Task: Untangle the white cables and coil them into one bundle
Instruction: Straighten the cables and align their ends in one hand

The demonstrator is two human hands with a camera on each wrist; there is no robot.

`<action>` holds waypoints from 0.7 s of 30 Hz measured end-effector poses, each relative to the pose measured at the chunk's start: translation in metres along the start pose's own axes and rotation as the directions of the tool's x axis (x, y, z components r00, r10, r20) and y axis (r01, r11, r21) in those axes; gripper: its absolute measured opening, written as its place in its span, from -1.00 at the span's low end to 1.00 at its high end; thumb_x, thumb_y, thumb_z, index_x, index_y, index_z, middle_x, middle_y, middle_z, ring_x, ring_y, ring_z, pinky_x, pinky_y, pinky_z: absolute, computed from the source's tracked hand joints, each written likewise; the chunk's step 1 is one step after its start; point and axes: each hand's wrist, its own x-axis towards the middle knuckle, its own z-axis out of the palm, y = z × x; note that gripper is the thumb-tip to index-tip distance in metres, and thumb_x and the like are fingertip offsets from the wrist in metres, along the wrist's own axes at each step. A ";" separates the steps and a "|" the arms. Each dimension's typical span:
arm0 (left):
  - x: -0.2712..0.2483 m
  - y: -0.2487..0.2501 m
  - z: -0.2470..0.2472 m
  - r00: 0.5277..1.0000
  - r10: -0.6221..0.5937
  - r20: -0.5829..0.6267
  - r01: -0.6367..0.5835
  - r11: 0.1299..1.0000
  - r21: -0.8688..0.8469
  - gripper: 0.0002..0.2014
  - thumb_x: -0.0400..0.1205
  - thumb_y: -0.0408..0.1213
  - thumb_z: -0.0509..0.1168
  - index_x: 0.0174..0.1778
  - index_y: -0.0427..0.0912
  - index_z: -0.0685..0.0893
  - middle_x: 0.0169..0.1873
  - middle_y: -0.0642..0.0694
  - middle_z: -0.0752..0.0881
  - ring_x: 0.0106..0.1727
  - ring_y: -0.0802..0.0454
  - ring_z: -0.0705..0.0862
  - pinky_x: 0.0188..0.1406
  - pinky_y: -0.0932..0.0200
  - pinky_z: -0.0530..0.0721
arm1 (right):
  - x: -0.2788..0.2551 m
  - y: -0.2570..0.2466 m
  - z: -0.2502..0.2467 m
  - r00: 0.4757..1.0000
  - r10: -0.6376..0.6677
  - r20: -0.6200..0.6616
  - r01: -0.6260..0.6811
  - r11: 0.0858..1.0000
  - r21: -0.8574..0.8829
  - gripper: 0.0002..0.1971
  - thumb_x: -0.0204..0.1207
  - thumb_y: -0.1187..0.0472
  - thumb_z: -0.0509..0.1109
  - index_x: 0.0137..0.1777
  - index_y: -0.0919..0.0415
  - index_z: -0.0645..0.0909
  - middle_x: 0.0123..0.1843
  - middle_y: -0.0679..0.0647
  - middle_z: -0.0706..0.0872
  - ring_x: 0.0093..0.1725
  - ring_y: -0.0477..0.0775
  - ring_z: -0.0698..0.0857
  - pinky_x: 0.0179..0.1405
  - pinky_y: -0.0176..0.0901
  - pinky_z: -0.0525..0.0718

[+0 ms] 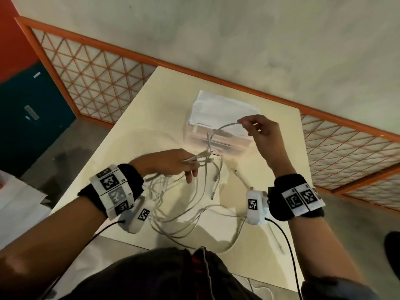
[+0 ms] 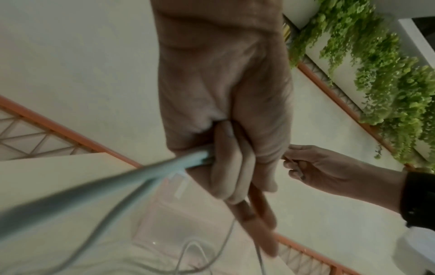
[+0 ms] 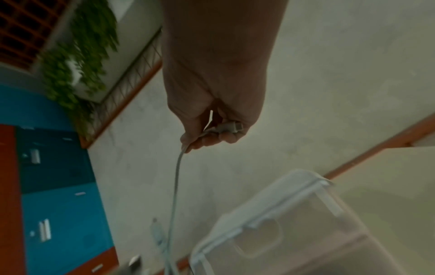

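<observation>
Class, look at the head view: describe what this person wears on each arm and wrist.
Both arms are bare, with no sleeves or gloves. Each wrist has a black band wrapped with white panels printed with black square code markers. A white camera unit, also tagged, sits under each wrist, trailing a thin black cable.

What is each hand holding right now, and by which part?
The right hand pinches one white cable at its connector end. The left hand grips several white cables bunched together, partway along their lengths.
</observation>
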 end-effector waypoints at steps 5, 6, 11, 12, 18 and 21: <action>-0.009 0.022 -0.014 0.951 0.143 -0.274 -0.205 0.955 -0.216 -0.68 0.77 -0.07 0.01 -0.20 -0.13 0.51 -0.42 -0.05 0.59 -0.58 0.17 0.29 -0.62 0.33 0.24 | 0.001 -0.026 -0.005 0.986 -0.083 0.144 0.103 0.985 -0.138 -0.90 0.48 0.26 0.49 -0.05 0.16 0.81 -0.13 -0.07 0.71 -0.23 -0.31 0.58 -0.20 -0.49 0.44; -0.009 0.025 -0.014 0.929 0.156 -0.337 -0.244 0.940 -0.240 -0.69 0.78 -0.10 0.00 -0.18 -0.16 0.49 -0.40 -0.07 0.58 -0.60 0.21 0.28 -0.63 0.34 0.25 | 0.001 -0.029 -0.004 0.975 -0.087 0.203 0.128 0.972 -0.198 -0.89 0.48 0.27 0.49 -0.05 0.14 0.81 -0.13 -0.02 0.69 -0.24 -0.30 0.57 -0.21 -0.52 0.43; 0.002 0.029 -0.005 0.795 0.182 -0.579 -0.351 0.916 -0.193 -0.75 0.79 -0.20 -0.03 -0.06 -0.03 0.55 -0.09 0.07 0.63 -0.29 0.29 0.54 -0.22 0.32 0.53 | -0.002 -0.052 0.011 0.915 -0.090 0.394 0.133 0.987 -0.084 -0.85 0.49 0.34 0.46 0.00 0.12 0.75 -0.10 0.04 0.77 -0.13 -0.05 0.69 -0.02 -0.19 0.62; 0.004 0.030 -0.003 0.789 0.202 -0.580 -0.373 0.908 -0.191 -0.76 0.79 -0.22 -0.02 -0.01 -0.01 0.56 -0.06 0.13 0.64 -0.21 0.38 0.56 -0.11 0.35 0.51 | -0.003 -0.056 0.015 0.918 -0.097 0.386 0.109 0.994 -0.009 -0.84 0.46 0.36 0.49 0.01 0.20 0.73 -0.14 0.02 0.77 -0.14 -0.03 0.72 0.01 -0.12 0.65; 0.010 0.023 0.007 0.828 0.246 -0.505 -0.360 0.922 -0.142 -0.74 0.72 0.03 0.01 -0.17 0.20 0.58 0.05 0.10 0.71 0.18 0.14 0.56 0.20 0.15 0.42 | -0.007 -0.069 0.033 0.979 -0.088 0.185 0.039 0.967 0.252 -0.69 0.38 0.38 0.56 0.07 0.34 0.54 -0.26 0.11 0.71 -0.34 0.01 0.72 -0.21 -0.19 0.71; 0.004 0.028 0.004 0.761 0.255 -0.597 -0.460 0.860 -0.219 -0.73 0.79 -0.19 -0.01 -0.09 -0.19 0.53 -0.10 -0.11 0.77 0.04 0.19 0.67 0.21 0.34 0.50 | -0.016 -0.056 0.048 1.000 0.003 0.004 -0.004 0.954 0.300 -0.71 0.54 0.24 0.44 0.12 0.27 0.41 -0.10 0.19 0.66 -0.26 0.07 0.72 -0.17 -0.04 0.73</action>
